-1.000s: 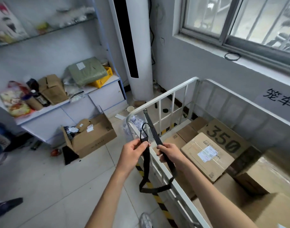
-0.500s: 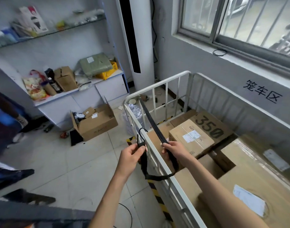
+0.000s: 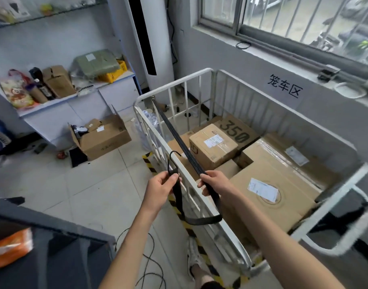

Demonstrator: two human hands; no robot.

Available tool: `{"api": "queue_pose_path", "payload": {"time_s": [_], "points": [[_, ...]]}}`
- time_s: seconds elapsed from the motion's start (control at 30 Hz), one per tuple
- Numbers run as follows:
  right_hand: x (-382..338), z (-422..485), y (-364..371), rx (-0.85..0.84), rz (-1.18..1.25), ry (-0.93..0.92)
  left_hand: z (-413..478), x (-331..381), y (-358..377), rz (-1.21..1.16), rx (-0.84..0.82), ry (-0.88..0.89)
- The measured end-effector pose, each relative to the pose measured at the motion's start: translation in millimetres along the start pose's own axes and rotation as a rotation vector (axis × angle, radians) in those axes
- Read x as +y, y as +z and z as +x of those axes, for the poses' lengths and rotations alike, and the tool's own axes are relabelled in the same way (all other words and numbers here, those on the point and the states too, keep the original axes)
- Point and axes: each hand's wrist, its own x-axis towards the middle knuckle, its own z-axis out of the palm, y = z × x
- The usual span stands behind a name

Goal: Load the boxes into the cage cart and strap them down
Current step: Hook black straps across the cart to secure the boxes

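Over by the window wall, the white cage cart (image 3: 174, 83) is parked with its far corner next to a tall white air conditioner (image 3: 156, 38). Boxes are already inside it: a small labelled box (image 3: 213, 146) sits on top of the others, a box printed "350" (image 3: 235, 130) is right behind it, and a big flat box with a white label (image 3: 268, 195) fills the near end.

So the black strap (image 3: 178, 140) is fixed at the cart's far left corner and runs tight and diagonal down to the right hand (image 3: 215, 183), whose fingers are curled round it just above the side rail. From there the strap drops into a slack loop that hangs across that rail and comes back up to the left hand (image 3: 162, 190). That hand pinches the strap's free end between thumb and fingers, just under a black hook (image 3: 173, 155) that sticks up above the fist. Can't tell whether the hook touches the rail.

On the floor left of the cart there's an open carton (image 3: 103, 138), yellow-and-black tape (image 3: 149, 161) along the cart's side, and loose cables (image 3: 149, 268) near the person's shoe (image 3: 193, 259).
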Motion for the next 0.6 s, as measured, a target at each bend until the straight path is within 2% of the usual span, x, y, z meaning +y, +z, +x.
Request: {"api": "queue_pose_path", "payload": {"time_s": [0.23, 0.37, 0.6], "points": [[36.8, -73.3, -38.5, 0.021, 0.017, 0.024, -71.2, -14.8, 49.3, -0.017, -0.012, -0.031], [50.8, -108.3, -76.2, 0.065, -0.060, -0.030, -94.8, -10.4, 84.7, -0.057, 0.009, -0.063], [90.0, -162.5, -171.4, 0.065, -0.117, 0.001, -125.9, -20.4, 197.2, -0.022, 0.004, -0.132]]}}
